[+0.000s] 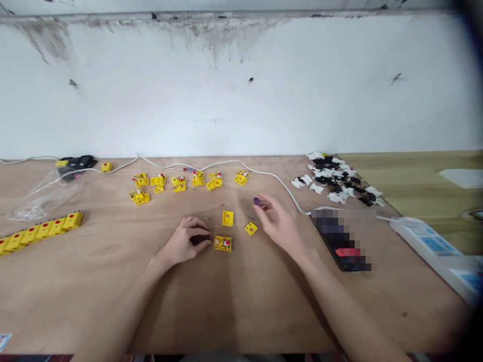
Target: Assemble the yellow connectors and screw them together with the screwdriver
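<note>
Pinching is being done by the right hand point(279, 225), in which a small purple item point(256, 201) is clamped between thumb and forefinger, above the worktop point(181, 306). The thumb and curled fingers of the left hand point(188, 240) are spread around a gap; whether the dark speck at their tips is held cannot be told. Just beside those tips an open yellow housing point(223, 244) is seen, with a red-topped part inside. Beyond it, toward the far edge, a yellow shell point(227, 218) is laid, and a flat yellow plate point(251, 229) is placed between the shell and the right hand. Nearer the far edge, yellow open cases point(179, 184) are spread out, and a white cord point(264, 174) is run behind them. Yellow blocks point(45, 230) are lined up at the left edge. White and black pieces point(335, 177) are heaped at the far right corner, and a power strip point(433, 246) is set along the right edge.
</note>
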### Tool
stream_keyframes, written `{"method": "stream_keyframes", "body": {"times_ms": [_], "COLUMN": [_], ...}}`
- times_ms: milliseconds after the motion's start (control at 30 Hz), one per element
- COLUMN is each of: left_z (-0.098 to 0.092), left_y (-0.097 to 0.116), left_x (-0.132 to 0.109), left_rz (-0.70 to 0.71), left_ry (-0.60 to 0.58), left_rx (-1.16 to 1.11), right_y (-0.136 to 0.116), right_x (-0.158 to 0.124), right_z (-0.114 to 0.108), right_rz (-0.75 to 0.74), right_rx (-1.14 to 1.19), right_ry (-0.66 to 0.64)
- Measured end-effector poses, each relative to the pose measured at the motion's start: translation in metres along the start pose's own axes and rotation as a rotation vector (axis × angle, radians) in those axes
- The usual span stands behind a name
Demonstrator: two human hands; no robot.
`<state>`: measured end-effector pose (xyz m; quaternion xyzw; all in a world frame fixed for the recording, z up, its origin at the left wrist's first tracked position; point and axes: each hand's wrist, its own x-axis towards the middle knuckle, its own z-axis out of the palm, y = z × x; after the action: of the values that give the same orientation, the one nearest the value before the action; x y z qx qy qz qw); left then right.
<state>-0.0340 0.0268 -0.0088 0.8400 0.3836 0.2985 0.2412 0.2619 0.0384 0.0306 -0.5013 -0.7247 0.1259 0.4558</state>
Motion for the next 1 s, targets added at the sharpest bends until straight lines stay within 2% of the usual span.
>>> {"method": "stream_keyframes", "body": {"times_ms": [133, 233, 433, 767, 1000], "left_z": [0.003, 0.007, 0.010, 0.009, 0.009], "left_y": [-0.002, -0.004, -0.007, -0.005, -0.004], "left_x": [-0.001, -0.002, -0.002, -0.002, -0.002], "left_rz": [-0.012, 0.000, 0.007, -0.011, -0.010], "left_ry": [0.020, 0.054, 0.055, 0.056, 0.064], "left_rx": [-0.006, 0.001, 0.009, 0.007, 0.010], "right_y": [-0.046, -0.064, -0.058, -0.053, -0.062], "right_x": [0.005, 0.002, -0.007, -0.009, -0.005], "right_z": [0.020, 0.039, 0.062, 0.065, 0.061], "right_rz": [0.000, -0.018, -0.030, 0.023, -0.152], "right_rx": [0.333, 0.461, 0.442, 0.480, 0.408], "right_ry": [0.011, -0.047, -0.115, -0.131, -0.169]}}
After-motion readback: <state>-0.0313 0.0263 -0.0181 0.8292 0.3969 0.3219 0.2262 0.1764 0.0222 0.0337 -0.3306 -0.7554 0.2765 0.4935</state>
